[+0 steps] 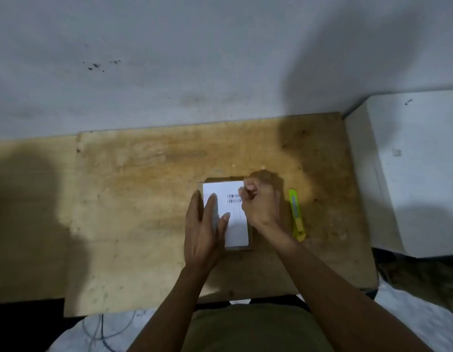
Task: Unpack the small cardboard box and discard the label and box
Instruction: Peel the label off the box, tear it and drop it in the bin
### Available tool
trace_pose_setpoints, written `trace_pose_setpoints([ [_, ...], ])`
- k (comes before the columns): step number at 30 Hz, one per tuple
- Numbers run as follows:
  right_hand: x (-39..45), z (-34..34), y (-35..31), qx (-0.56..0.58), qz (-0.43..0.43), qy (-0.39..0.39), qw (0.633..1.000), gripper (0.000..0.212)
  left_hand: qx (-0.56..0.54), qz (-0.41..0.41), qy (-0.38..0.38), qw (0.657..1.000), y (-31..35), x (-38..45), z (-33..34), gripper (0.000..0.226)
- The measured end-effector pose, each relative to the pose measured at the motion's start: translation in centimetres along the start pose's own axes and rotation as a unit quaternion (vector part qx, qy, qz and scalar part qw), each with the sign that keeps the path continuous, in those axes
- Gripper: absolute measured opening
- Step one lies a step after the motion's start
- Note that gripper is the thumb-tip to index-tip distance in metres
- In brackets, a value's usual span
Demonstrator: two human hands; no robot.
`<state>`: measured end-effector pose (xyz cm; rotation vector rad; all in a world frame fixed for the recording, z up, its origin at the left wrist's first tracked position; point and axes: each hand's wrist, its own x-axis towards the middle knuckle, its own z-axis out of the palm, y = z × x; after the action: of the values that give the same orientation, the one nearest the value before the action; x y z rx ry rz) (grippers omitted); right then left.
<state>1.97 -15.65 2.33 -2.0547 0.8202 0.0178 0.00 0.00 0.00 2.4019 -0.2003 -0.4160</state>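
Observation:
A small brown cardboard box point(250, 237) lies flat on the wooden table, its top almost fully covered by a white label point(237, 224) with two barcodes. My left hand point(205, 229) rests flat on the box's left side, fingers spread over the label, holding it down. My right hand point(258, 201) is curled at the label's far right corner, thumb and forefinger pinched together there; whether the corner has lifted is hidden by the fingers.
A yellow-green utility knife point(297, 215) lies on the wooden table point(134, 199) just right of the box. A grey wall rises behind the table. A white block point(418, 174) stands at the right edge. Cables lie on the floor below.

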Motion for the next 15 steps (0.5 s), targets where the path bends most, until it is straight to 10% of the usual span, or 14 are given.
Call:
trace_pose_setpoints([
  [15, 0.4, 1.4, 0.3, -0.017, 0.022, 0.041, 0.999, 0.011, 0.044, 0.077, 0.056, 0.994, -1.8, 0.1, 2.1, 0.063],
])
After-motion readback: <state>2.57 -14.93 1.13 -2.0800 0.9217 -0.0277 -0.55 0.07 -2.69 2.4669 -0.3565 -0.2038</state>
